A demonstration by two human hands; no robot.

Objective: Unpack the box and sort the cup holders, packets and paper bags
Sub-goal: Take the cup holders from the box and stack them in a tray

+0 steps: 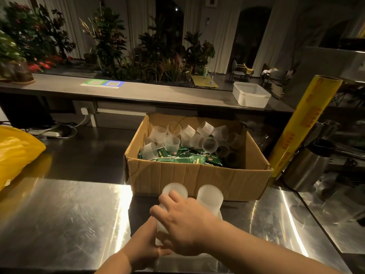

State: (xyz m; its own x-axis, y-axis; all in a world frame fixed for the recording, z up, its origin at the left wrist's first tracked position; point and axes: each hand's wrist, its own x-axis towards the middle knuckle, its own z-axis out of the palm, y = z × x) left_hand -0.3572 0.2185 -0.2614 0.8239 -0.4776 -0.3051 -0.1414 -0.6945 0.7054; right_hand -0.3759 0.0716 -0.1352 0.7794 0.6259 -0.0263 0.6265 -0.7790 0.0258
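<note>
- Clock's laid flat on the counter, 12 pointing away from the person, centred on the left stack of cup holders [174, 190]. That's a frosted, ribbed stack lying on the steel counter [69, 214], top end toward 12.
- The left hand [145, 242] comes in from 6 and grips the stack's near end, thumb up along its side.
- The right hand [185, 222] reaches in from 4 and lies over the middle of the same stack, with its fingers curled over the 9 o'clock side. So both hands are clamped on it.
- The right stack [210, 196] is just beside it at 3, lying parallel with nobody holding it. The right wrist crosses over its near end.
- The cardboard box [197, 178] is at 12 with its flaps open. Its near wall is right at the tops of both stacks, so there's hardly any gap there.
- Inside the box, loose cup holders [171, 142] are jumbled along the far side and green packets [185, 158] are heaped against the near wall.
- The biggest open room is at 9, a wide run of bare shiny steel. There's a narrower strip at 3 before the counter's edge cuts diagonally.
- A yellow plastic bag [17, 153] slumps at 10, well apart from the stacks.
- A tall yellow roll [304, 125] leans at 2 against the box's right corner, with a steel jug [308, 165] just past it.
- A raised shelf [138, 91] runs across at 12 behind the box, with a white tub [250, 95] toward 1 and plants [110, 40] beyond.
</note>
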